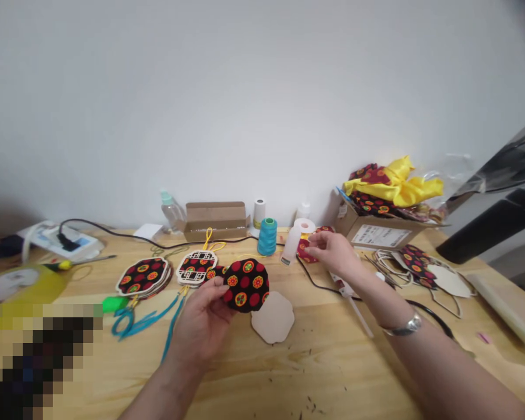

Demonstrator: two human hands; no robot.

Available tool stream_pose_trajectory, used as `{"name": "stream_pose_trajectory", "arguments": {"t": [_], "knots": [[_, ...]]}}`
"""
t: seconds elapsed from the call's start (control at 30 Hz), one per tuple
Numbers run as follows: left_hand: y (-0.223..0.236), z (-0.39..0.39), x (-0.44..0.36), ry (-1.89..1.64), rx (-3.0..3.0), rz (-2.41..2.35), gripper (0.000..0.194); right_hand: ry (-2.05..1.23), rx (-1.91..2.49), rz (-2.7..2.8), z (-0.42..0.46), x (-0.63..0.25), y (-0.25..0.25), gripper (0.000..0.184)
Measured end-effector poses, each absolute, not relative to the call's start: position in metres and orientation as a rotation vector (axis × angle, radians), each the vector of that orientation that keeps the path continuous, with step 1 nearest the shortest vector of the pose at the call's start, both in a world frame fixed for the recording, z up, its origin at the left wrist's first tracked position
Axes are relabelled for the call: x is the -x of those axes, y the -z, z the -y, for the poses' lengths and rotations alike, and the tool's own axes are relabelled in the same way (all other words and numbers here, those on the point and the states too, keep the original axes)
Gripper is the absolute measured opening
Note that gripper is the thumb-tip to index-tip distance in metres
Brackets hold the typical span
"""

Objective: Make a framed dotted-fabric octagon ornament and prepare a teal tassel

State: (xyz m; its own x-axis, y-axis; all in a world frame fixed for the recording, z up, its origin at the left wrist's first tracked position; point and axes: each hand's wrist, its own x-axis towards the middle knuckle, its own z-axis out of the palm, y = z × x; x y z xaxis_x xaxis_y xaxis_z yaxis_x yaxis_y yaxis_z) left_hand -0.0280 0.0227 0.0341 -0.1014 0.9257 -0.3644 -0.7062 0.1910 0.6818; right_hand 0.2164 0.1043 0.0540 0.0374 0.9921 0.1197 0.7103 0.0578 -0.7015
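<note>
- Through the head camera I see the left hand (207,324) raised over the table (324,338), its fingers pinched shut on the edge of a black flowered disc (250,286).
- That disc is near the middle of my view, its patterned face showing, and it overlaps the top of a pale card (273,321) with a wavy outline. The card lies flat on the wood.
- I have the right hand (336,252) further back and to the right, with a silver bracelet (405,326) at the wrist. Its fingers are bent, thumb and forefinger a little apart, beside a red flowered cloth (305,251); I cannot tell whether they touch or grip it.
- Just left of that cloth I make out a translucent bottle (291,244), and beyond it a teal spool of thread (267,237) standing upright.
- Left of the disc lie a patch with a lattice frame (196,267) and a stack of framed patches (143,277), with teal tassels (151,324) hanging out in front.
- At the back right I see a cardboard box (380,233) heaped with cloth, bright yellow fabric (398,184) on top.
</note>
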Motion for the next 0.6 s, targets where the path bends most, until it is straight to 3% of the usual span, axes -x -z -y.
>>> {"name": "stream_pose_trajectory", "arguments": {"t": [0.2, 0.4, 0.6], "knots": [[-0.037, -0.022, 0.028, -1.411, -0.320, -0.860, 0.013, -0.596, 1.696, 1.793, -0.104, -0.189, -0.037, 0.025], [-0.038, -0.021, 0.027, -1.418, -0.317, -0.832, 0.009, -0.525, 1.645, 1.752, -0.098, -0.185, -0.040, 0.020], [-0.036, -0.022, 0.026, -1.421, -0.322, -0.853, 0.009, -0.511, 1.157, 1.721, -0.064, -0.197, -0.072, 0.028]]}}
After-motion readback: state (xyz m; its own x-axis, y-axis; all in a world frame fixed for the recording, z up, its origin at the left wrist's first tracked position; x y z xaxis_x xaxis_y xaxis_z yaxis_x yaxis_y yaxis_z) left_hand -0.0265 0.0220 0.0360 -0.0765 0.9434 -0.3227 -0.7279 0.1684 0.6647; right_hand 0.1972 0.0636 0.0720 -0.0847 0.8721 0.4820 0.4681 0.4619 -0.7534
